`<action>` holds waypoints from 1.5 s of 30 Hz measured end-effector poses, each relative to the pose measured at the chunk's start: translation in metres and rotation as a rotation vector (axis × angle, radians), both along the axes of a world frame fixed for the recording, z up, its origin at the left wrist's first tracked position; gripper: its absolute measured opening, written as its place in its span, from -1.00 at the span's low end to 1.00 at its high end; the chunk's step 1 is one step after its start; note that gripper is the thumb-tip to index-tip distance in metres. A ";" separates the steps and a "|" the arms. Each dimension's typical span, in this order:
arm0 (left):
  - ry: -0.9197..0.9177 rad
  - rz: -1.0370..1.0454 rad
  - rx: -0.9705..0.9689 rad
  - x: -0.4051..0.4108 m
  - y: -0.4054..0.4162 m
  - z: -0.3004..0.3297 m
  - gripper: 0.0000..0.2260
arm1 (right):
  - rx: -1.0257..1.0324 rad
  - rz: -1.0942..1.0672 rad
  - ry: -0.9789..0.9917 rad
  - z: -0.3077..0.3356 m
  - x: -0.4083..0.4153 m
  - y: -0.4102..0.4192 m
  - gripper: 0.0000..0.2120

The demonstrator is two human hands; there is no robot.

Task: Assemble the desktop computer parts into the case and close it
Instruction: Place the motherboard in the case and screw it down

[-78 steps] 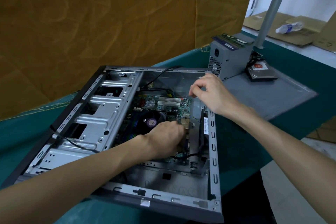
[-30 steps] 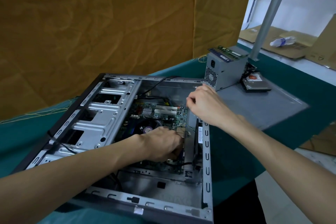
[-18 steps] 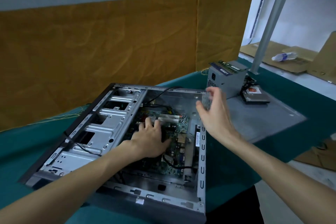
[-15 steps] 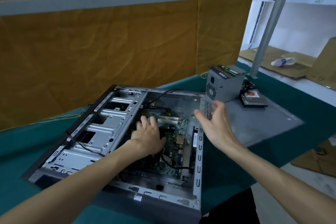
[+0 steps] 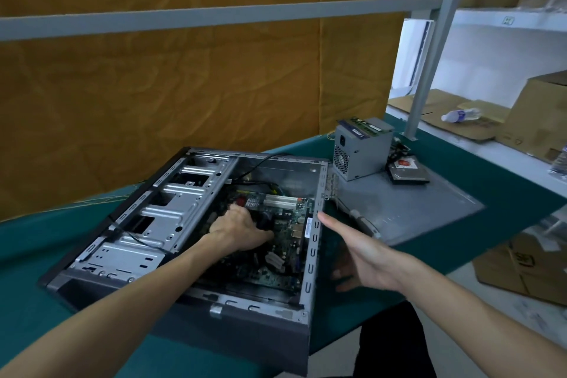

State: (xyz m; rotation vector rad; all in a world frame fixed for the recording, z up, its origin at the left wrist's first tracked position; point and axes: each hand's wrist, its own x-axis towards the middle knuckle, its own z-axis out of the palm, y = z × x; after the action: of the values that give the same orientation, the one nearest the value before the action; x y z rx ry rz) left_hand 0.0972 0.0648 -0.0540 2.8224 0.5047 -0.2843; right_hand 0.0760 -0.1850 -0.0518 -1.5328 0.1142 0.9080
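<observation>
The open computer case (image 5: 310,273) lies on its side on the green table. The green motherboard (image 5: 288,242) sits inside it, beside the silver drive cage (image 5: 171,215). My left hand (image 5: 239,228) rests on the motherboard next to a black cooler, its fingers bent down. Just outside the case's rear wall is my right hand (image 5: 365,252), fingers straight and holding nothing. The grey power supply (image 5: 362,150) stands on the case's side panel (image 5: 423,212), with a memory stick (image 5: 366,127) on top and a hard drive (image 5: 406,172) beside it.
The table's edge runs close on the right, with cardboard boxes (image 5: 521,273) on the floor below. A grey metal post (image 5: 429,70) rises behind the power supply. A shelf behind holds flat cardboard and a plastic bottle (image 5: 460,115). An orange cloth hangs at the back.
My right hand left the top of the rear wall and dropped lower, outside the case, fingers opened. My left hand let go near the rear slots and moved up onto the board.
</observation>
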 end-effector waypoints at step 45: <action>-0.020 -0.041 -0.207 0.003 -0.007 -0.008 0.01 | 0.040 -0.057 -0.061 0.002 -0.004 0.002 0.07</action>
State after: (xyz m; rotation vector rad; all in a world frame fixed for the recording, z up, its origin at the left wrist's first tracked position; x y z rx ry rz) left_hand 0.1005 0.0576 -0.0624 2.6342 0.3896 -0.2979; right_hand 0.0723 -0.1833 -0.0501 -1.5115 0.0953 0.8136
